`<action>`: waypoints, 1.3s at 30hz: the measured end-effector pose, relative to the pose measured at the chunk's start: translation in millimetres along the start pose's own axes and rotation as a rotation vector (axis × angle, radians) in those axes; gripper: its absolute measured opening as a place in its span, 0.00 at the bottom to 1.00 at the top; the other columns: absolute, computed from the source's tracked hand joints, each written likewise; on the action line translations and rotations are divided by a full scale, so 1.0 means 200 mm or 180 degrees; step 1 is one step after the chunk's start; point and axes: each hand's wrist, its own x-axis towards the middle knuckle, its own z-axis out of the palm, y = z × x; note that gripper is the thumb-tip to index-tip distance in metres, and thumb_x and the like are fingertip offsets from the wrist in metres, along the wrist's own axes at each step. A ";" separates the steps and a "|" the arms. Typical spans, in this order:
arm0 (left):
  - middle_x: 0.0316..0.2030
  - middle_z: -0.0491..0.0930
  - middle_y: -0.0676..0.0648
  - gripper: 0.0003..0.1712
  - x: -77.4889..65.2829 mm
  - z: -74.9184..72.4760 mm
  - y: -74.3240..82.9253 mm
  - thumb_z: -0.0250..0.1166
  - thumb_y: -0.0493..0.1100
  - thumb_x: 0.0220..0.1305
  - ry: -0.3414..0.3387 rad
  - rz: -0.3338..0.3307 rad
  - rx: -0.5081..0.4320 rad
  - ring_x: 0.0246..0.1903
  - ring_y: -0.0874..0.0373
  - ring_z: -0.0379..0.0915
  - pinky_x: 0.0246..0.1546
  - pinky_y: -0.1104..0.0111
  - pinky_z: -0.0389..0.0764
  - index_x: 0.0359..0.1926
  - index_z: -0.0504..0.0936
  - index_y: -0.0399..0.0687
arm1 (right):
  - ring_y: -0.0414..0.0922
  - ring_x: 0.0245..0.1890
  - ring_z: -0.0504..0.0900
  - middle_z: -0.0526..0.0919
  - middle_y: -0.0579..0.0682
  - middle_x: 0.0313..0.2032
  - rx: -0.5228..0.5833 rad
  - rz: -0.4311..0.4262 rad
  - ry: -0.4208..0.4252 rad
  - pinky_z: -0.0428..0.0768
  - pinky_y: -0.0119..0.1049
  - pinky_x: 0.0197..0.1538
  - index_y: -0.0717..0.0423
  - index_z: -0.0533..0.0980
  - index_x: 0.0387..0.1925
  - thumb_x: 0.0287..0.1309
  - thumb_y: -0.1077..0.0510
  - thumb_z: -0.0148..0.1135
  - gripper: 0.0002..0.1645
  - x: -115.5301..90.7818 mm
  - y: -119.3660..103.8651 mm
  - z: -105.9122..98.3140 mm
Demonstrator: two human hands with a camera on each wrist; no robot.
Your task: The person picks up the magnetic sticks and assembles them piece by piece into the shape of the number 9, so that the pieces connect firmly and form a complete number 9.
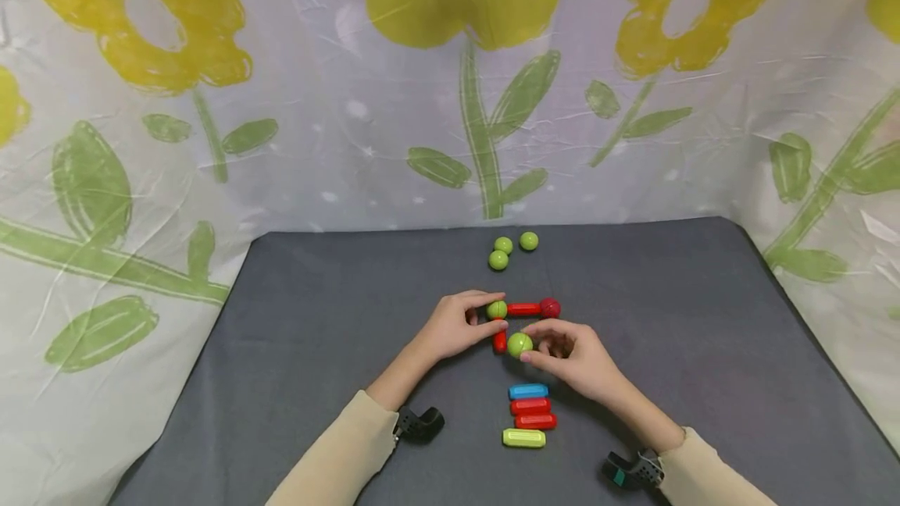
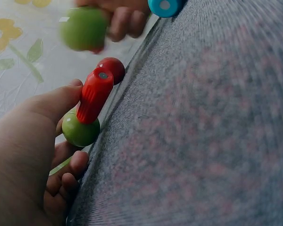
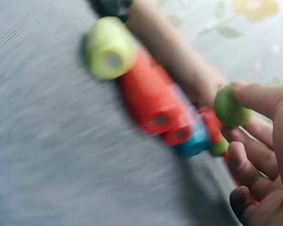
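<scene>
My left hand (image 1: 453,326) holds a green ball (image 1: 496,310) that joins two red rods. One red rod (image 1: 523,309) runs right to a dark red ball (image 1: 551,308). The other red rod (image 1: 500,342) points toward me, and its free end shows a metal dot in the left wrist view. The left thumb (image 2: 61,101) lies against this rod. Just right of that end, my right hand (image 1: 576,354) pinches a loose green ball (image 1: 520,345) between thumb and fingers. In the right wrist view that ball (image 3: 230,107) is partly covered by the thumb.
Nearer to me lie a blue rod (image 1: 528,391), two red rods (image 1: 532,406) and a yellow-green rod (image 1: 523,438), stacked in a column. Three green balls (image 1: 498,260) sit at the back of the dark grey table (image 1: 316,295), before a flowered curtain (image 1: 302,100).
</scene>
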 end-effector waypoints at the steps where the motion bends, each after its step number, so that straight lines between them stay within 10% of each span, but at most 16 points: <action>1: 0.55 0.87 0.48 0.29 0.00 0.00 0.00 0.75 0.52 0.69 0.0001 -0.0002 -0.0006 0.22 0.66 0.69 0.26 0.72 0.74 0.67 0.84 0.50 | 0.37 0.24 0.74 0.80 0.45 0.28 -0.0042 0.0003 -0.0045 0.72 0.31 0.27 0.49 0.87 0.50 0.62 0.58 0.78 0.15 -0.01 0.01 0.02; 9: 0.55 0.87 0.50 0.30 0.00 0.00 0.00 0.75 0.53 0.68 -0.0025 -0.0027 0.0022 0.22 0.66 0.70 0.26 0.72 0.74 0.68 0.84 0.51 | 0.38 0.28 0.79 0.89 0.42 0.34 -0.0211 -0.0226 -0.0199 0.76 0.31 0.30 0.43 0.88 0.39 0.65 0.58 0.76 0.04 -0.04 0.03 0.10; 20: 0.56 0.86 0.48 0.30 0.00 0.00 0.00 0.76 0.52 0.68 -0.0051 -0.0009 -0.0029 0.23 0.66 0.70 0.27 0.72 0.74 0.68 0.84 0.50 | 0.36 0.29 0.76 0.87 0.40 0.37 -0.1111 -0.0752 -0.0074 0.78 0.31 0.35 0.50 0.87 0.46 0.56 0.51 0.83 0.17 -0.05 -0.14 0.26; 27: 0.58 0.86 0.48 0.31 0.00 -0.01 -0.01 0.76 0.52 0.68 -0.0057 -0.0085 -0.0073 0.23 0.64 0.69 0.26 0.72 0.73 0.69 0.83 0.52 | 0.34 0.29 0.78 0.90 0.44 0.41 -0.1552 -0.0460 -0.0450 0.79 0.31 0.37 0.53 0.88 0.51 0.55 0.48 0.84 0.24 0.03 -0.24 0.37; 32: 0.56 0.85 0.50 0.31 0.00 -0.01 -0.02 0.75 0.53 0.69 -0.0072 -0.0135 -0.0074 0.24 0.64 0.68 0.25 0.72 0.72 0.69 0.83 0.53 | 0.42 0.44 0.88 0.91 0.46 0.44 -0.1601 -0.0476 -0.0579 0.85 0.40 0.46 0.54 0.89 0.48 0.56 0.49 0.83 0.21 0.07 -0.26 0.42; 39: 0.57 0.85 0.51 0.30 -0.01 -0.01 0.00 0.74 0.54 0.69 -0.0105 -0.0214 -0.0145 0.23 0.63 0.69 0.25 0.71 0.73 0.70 0.82 0.54 | 0.36 0.36 0.85 0.92 0.45 0.44 -0.1289 -0.0504 -0.0678 0.83 0.32 0.42 0.53 0.89 0.47 0.58 0.50 0.82 0.18 0.11 -0.27 0.48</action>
